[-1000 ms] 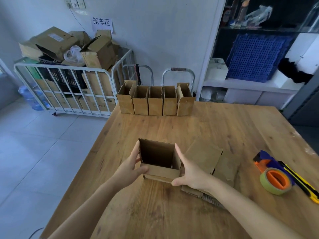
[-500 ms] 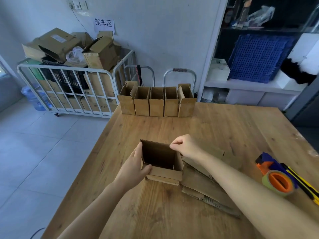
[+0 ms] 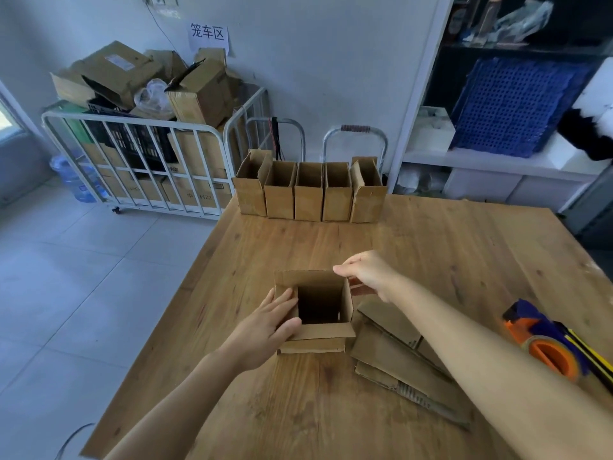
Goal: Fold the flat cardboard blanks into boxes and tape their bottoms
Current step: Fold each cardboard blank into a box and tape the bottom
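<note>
Near the table's front edge, flat blanks are stacked. Beside them the open box is steadied by the left hand, fingers spread on its flap. The right hand pinches the far flap. Flaps are probably being folded; taping likely comes next. Five finished boxes are lined along the far edge.

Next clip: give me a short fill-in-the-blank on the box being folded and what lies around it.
1. The row of finished boxes at the table's far edge counts ____ boxes.
2. The left hand presses the open box's ____ flap.
3. The tape dispenser lies to the person's ____.
4. The right hand holds the box's ____ corner.

Missing: five; left; right; far right
</note>
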